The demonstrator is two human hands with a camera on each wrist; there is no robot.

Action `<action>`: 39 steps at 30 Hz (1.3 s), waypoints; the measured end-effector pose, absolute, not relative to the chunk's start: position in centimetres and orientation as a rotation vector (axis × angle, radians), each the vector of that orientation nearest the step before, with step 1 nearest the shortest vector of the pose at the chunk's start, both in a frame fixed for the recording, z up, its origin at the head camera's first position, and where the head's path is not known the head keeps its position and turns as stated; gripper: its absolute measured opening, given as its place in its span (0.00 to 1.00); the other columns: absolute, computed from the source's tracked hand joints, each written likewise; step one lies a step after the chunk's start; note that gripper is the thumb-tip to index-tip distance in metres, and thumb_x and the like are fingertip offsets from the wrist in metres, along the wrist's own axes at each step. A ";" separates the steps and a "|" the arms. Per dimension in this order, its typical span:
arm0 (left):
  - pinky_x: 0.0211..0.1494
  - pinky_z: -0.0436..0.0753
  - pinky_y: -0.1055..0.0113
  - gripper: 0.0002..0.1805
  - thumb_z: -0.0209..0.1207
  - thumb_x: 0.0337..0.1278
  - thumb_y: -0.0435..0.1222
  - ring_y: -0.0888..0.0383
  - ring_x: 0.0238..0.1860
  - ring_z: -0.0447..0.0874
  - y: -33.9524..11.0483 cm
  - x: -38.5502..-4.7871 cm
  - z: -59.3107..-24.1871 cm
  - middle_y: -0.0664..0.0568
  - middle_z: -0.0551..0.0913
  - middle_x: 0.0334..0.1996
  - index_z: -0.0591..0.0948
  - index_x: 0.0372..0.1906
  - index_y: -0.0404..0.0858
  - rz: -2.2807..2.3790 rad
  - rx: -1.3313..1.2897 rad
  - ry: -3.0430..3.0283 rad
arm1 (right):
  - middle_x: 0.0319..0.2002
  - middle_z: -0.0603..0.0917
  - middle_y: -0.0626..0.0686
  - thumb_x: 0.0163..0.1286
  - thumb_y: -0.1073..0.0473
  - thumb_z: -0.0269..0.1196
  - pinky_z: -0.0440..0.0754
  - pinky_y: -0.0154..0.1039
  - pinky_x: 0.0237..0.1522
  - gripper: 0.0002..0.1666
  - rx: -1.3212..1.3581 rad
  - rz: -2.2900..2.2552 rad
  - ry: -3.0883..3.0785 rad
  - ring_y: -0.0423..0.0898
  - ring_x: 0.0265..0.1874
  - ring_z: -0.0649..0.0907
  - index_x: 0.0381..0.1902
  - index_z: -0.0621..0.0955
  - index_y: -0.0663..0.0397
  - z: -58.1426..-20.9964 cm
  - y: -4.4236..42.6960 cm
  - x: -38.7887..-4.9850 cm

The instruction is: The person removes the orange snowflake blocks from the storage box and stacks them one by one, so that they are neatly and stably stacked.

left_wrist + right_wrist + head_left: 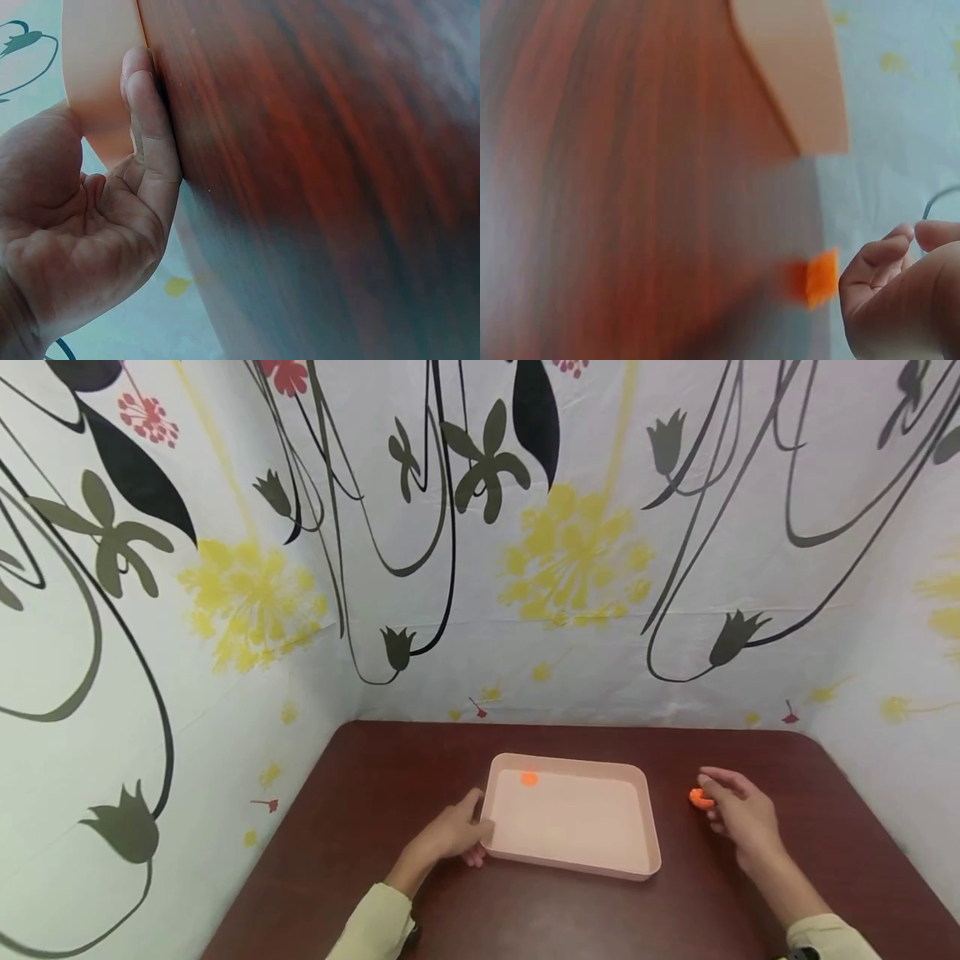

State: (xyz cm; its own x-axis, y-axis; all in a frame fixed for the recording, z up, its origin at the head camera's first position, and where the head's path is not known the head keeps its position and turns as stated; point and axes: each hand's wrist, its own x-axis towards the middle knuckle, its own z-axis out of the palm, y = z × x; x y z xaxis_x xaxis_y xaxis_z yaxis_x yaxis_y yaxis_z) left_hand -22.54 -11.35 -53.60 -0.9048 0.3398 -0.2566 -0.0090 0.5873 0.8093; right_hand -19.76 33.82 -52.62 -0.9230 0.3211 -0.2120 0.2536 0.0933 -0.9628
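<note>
A shallow pale-peach tray (573, 814) lies on the dark red-brown table, with a small flat orange piece (529, 779) at its far left. My left hand (455, 829) grips the tray's left side, thumb over the rim; in the left wrist view its fingers (154, 127) lie along the outer wall. Off to the right of the tray, my right hand (742, 814) hovers at a small orange lump (702, 798), which it partly covers in the head view. The right wrist view shows the orange lump (823, 279) beside loosely bent fingers, with nothing visible between thumb and forefinger.
The glossy wooden table (420, 752) has rounded far corners. A white flower-printed cloth (480, 677) hangs close behind it and along both sides. In the right wrist view, the tray's near wall (795, 67) stands apart from the right hand.
</note>
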 end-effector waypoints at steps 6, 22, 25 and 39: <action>0.22 0.87 0.60 0.30 0.60 0.68 0.38 0.54 0.17 0.87 -11.7 -22.5 -54.1 0.45 0.86 0.20 0.67 0.71 0.38 1.250 0.285 2.422 | 0.31 0.86 0.35 0.80 0.43 0.61 0.85 0.33 0.29 0.24 -0.482 2.186 -2.102 0.35 0.25 0.83 0.65 0.78 0.46 -51.2 28.3 -20.8; 0.22 0.88 0.59 0.30 0.61 0.69 0.39 0.53 0.17 0.87 -11.4 -22.9 -54.0 0.45 0.86 0.20 0.67 0.71 0.39 1.272 0.295 2.409 | 0.36 0.91 0.54 0.66 0.55 0.74 0.83 0.38 0.23 0.25 -0.260 1.712 -2.602 0.44 0.23 0.88 0.60 0.84 0.51 -52.8 14.3 -23.2; 0.22 0.87 0.60 0.30 0.62 0.69 0.39 0.54 0.17 0.87 -11.3 -22.8 -54.1 0.45 0.86 0.20 0.68 0.71 0.39 1.271 0.284 2.415 | 0.34 0.90 0.48 0.62 0.50 0.76 0.77 0.38 0.26 0.27 -0.182 1.450 -2.776 0.42 0.26 0.85 0.59 0.84 0.45 -53.2 13.1 -23.8; 0.22 0.87 0.61 0.32 0.61 0.68 0.39 0.55 0.18 0.86 -11.3 -22.6 -53.6 0.47 0.86 0.21 0.67 0.73 0.38 1.268 0.282 2.424 | 0.46 0.92 0.51 0.59 0.51 0.77 0.80 0.46 0.36 0.29 0.094 1.019 -2.979 0.47 0.45 0.88 0.60 0.86 0.37 -53.8 12.7 -27.1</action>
State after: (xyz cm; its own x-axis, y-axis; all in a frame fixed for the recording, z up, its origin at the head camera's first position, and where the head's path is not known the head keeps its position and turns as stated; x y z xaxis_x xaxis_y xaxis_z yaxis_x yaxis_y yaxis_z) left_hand -22.58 -11.26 -53.64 -0.9042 0.3497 -0.2454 -0.0021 0.5708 0.8211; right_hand -27.12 12.66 -53.81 -0.9982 -0.0591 0.0112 -0.0536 0.7891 -0.6119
